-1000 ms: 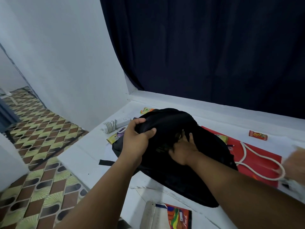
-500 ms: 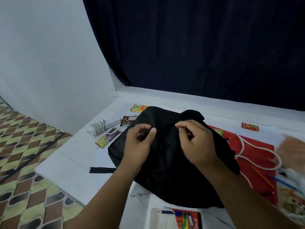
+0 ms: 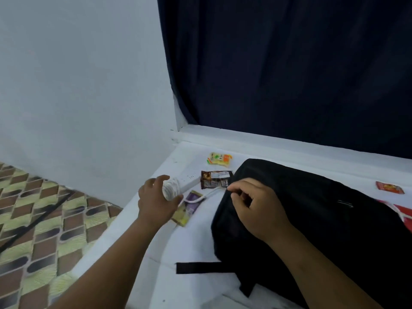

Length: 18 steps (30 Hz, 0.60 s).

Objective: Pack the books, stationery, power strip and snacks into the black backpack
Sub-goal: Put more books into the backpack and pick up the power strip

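Here the backpack (image 3: 312, 219) lies flat on the white table (image 3: 138, 241), filling its right part and running off the right and bottom of the view; one strap (image 3: 200, 267) pokes out leftward onto bare table. The right hand (image 3: 256, 208) rests on the backpack's left end, fingers curled and thumb and forefinger pinched together on the black fabric at its upper left edge. The left hand (image 3: 156, 204) reaches toward the table's left edge, fingers and thumb curved around the coiled cord end of the white power strip (image 3: 178, 186); whether the grip has fully tightened I cannot tell. The strip lies aslant, its far end pointing toward the far left corner, where wall (image 3: 78, 85) and dark curtain (image 3: 289, 63) meet. Just beside it, between strip and backpack, lies a brown snack packet (image 3: 215, 179), its right edge touching or tucked under the backpack. A yellow-and-purple packet (image 3: 188, 208) lies under the cord, near the left hand. A yellow-orange packet (image 3: 219, 159) sits near the far edge, apart from the others. A red packet (image 3: 389, 187) lies beyond the backpack toward the right. A red bag (image 3: 404, 214) shows at the right margin. Open table remains along the left edge and in front of the strap, with patterned floor (image 3: 33, 219) beyond.
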Motion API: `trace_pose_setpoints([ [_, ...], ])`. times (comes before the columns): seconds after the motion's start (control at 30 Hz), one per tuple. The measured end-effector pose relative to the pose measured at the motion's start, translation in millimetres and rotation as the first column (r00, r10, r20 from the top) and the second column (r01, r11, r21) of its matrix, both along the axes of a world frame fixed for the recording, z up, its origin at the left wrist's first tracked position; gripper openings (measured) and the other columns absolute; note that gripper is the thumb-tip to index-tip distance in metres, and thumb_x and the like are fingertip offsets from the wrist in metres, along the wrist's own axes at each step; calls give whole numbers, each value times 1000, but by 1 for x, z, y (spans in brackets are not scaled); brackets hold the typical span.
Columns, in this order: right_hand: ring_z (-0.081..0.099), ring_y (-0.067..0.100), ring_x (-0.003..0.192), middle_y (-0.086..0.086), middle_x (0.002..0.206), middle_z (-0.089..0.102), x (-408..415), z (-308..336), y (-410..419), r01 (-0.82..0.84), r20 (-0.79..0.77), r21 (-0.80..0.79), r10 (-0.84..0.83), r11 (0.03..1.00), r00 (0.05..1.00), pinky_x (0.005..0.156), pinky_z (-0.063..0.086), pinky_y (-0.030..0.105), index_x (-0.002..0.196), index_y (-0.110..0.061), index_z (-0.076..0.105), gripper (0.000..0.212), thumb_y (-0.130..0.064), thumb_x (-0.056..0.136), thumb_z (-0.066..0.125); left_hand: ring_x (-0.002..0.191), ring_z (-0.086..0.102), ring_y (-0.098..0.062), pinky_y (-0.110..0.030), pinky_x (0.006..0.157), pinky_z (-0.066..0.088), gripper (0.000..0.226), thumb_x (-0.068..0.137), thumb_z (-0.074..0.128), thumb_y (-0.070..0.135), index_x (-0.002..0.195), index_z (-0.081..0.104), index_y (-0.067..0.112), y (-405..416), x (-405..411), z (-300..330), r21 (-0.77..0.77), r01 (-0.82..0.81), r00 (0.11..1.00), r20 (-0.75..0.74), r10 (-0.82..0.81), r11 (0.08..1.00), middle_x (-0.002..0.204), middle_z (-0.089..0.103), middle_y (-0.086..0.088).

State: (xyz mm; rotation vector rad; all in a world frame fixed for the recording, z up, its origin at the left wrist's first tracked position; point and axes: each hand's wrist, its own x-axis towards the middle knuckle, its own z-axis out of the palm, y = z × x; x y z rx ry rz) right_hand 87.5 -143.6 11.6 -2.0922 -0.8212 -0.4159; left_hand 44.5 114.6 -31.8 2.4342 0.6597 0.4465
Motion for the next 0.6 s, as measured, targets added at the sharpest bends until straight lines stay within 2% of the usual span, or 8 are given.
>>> trace_pose_setpoints([
  [0.1,58,3,86,-17,98,63,-8,-16,32,27,-127,-53,-33,998,991,80,53,27,99,-24,72,18,-13,89,62,126,51,-37,-49,101,45,91,60,74,64,138,52,23,34,1,-15,8,71,992,-109,-70,997,135,57,-11],
  [0.17,55,0,91,-19,100,61,-12,-25,49,20,-154,-83,-32,996,987,85,50,25,100,-25,70,17,-15,90,61,129,50,-34,-50,102,45,98,58,67,71,143,46,27,47,4,-22,-11,121,981,-153,-121,993,140,53,-7],
  [0.27,54,0,102,-17,108,61,-10,-39,69,-6,-159,-197,-25,980,987,94,47,26,105,-27,68,20,-19,89,60,134,43,-31,-50,107,41,99,67,76,67,150,34,31,59,15,-30,-16,193,961,-197,-192,981,148,45,-4],
  [0.4,48,10,120,-12,122,57,2,-49,84,5,-108,-367,-48,930,993,106,40,33,114,-26,66,29,-22,86,58,132,45,-31,-50,106,43,95,74,72,66,152,29,32,63,26,-37,-43,257,939,-227,-260,965,148,42,-4],
  [0.47,35,16,137,-8,141,47,9,-52,92,0,-91,-489,-51,872,995,117,27,34,129,-26,59,39,-22,90,56,126,48,-29,-46,102,46,85,80,72,59,149,32,32,62,25,-41,-63,261,934,-236,-268,963,145,41,-3],
  [0.53,12,17,150,-10,158,27,15,-57,96,-18,-147,-591,-86,807,985,120,11,35,146,-30,41,52,-27,95,51,119,53,-29,-45,95,49,72,83,73,46,143,38,29,63,23,-46,-70,255,945,-191,-264,964,140,43,-4],
  [0.6,3,17,151,-13,161,18,18,-64,97,-28,-179,-663,-122,748,976,120,5,36,152,-33,26,60,-34,97,48,110,56,-29,-45,89,52,63,82,74,36,134,42,23,65,20,-48,-101,253,952,-153,-266,962,131,46,-5],
])
